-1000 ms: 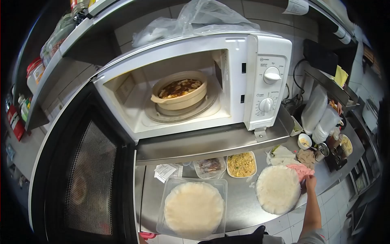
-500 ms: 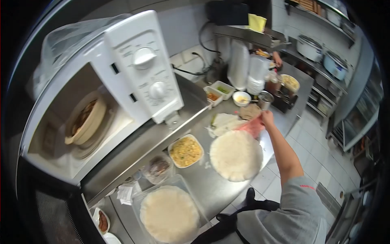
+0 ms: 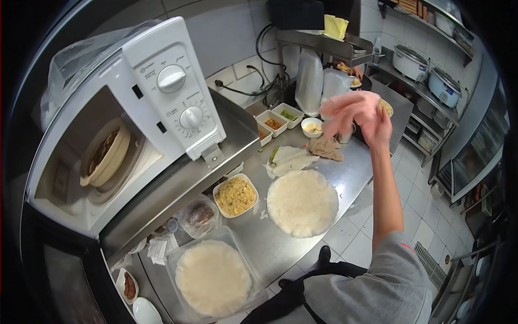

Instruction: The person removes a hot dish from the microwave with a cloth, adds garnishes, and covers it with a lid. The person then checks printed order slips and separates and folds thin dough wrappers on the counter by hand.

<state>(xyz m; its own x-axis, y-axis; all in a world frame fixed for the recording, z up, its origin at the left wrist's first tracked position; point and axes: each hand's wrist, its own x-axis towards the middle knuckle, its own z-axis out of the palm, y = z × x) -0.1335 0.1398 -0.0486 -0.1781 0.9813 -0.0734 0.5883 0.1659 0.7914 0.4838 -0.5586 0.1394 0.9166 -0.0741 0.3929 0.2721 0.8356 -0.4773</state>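
My right hand (image 3: 377, 127) is raised over the far end of the steel counter, its fingers closed on a pink cloth (image 3: 349, 109). The cloth hangs bunched and slightly blurred to the left of the hand. Below it on the counter lie a crumpled brown cloth (image 3: 326, 149) and a pale folded wrap or cloth (image 3: 289, 161) with something green at its edge. Nearer to me sits a large round pale sheet of dough (image 3: 302, 203). My left hand is out of view.
Another pale round stack (image 3: 213, 277) lies in a clear plastic tub. Beside it are a bowl of yellow chopped filling (image 3: 236, 195) and a bagged item (image 3: 198, 215). An open microwave (image 3: 171, 79) stands at left, holding a dish. Another person's hand (image 3: 356, 72) shows at the back.
My right hand has lifted the pink cloth off the counter, up and to the right. The view has shifted slightly, and the counter beside the round dough is uncovered.
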